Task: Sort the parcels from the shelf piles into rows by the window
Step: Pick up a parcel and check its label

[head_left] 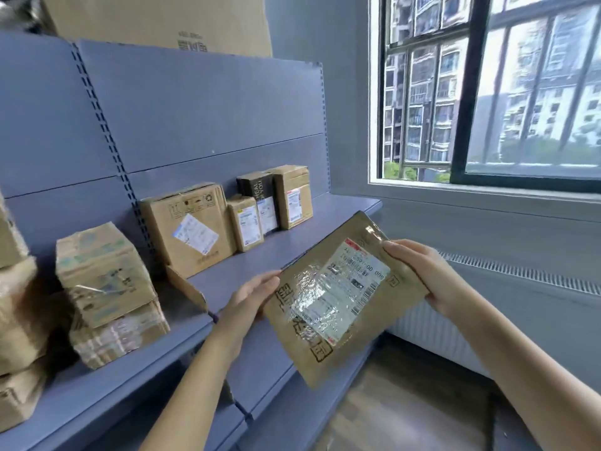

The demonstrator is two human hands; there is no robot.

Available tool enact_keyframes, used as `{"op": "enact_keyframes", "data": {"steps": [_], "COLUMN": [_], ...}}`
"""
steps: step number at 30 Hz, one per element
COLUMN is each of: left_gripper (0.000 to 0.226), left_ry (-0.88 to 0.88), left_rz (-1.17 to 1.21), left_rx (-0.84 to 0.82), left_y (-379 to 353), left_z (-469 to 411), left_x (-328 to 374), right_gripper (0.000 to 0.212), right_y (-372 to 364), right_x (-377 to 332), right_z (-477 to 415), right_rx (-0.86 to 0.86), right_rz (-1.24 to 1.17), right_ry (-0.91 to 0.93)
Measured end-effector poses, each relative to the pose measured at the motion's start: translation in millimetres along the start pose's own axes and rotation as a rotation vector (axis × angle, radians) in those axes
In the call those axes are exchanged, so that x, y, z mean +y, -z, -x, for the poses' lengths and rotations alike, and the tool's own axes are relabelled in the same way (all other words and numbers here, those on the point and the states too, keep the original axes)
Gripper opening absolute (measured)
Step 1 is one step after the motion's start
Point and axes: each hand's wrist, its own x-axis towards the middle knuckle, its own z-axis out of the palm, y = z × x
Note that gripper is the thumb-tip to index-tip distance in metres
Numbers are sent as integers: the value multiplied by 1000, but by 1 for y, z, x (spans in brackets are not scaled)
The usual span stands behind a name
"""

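I hold a flat brown parcel (338,349) with a taped white label in front of the shelf, tilted. My left hand (250,297) grips its left edge and my right hand (419,271) grips its right edge. On the blue shelf (341,209) near the window a row of upright parcels stands: a large brown box (188,229), a small brown box (245,222), a black box (260,200) and a taller brown box (292,196). Further left a pile of worn boxes (107,294) sits on the shelf.
More stacked cartons (16,336) fill the far left edge. A big cardboard box (162,21) rests on top of the shelving. The window (487,89) is at the right, with a radiator (520,271) below it. Wooden floor (406,402) lies beneath.
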Motion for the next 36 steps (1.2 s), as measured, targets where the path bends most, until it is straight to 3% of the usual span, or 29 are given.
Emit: {"op": "enact_keyframes", "data": {"steps": [5, 8, 9, 13, 15, 18, 24, 27, 30, 36], "left_gripper": [21, 16, 16, 19, 16, 10, 19, 20, 16, 19], "left_ry": [-29, -46, -49, -37, -51, -47, 16, 29, -9, -67], "left_rz": [74, 196, 247, 416, 471, 498, 301, 124, 5, -176], "left_rx": [-26, 51, 70, 172, 214, 237, 192, 293, 371, 332], "left_y": [-13, -15, -15, -14, -11, -4, -1, 5, 2, -40], "left_z": [-67, -109, -122, -174, -195, -221, -252, -274, -299, -360], "left_x": [-15, -19, -20, -31, -37, -47, -74, -84, -88, -92], "right_gripper": [44, 43, 45, 84, 83, 83, 82, 85, 77, 71], "right_y": [19, 24, 22, -8, -30, -53, -51, -32, -9, 49], "right_x": [7, 25, 35, 80, 97, 111, 128, 136, 144, 164], "right_z": [-53, -90, -104, -149, -168, -190, -230, -256, -283, -348], "right_rx": [35, 70, 50, -105, -226, -210, -151, -107, -75, -88], "right_rz": [-84, -261, -281, -232, -274, -307, -317, -307, -298, -298], "right_ry": [-14, -5, -6, -127, -118, -61, -73, -57, -33, -14]}}
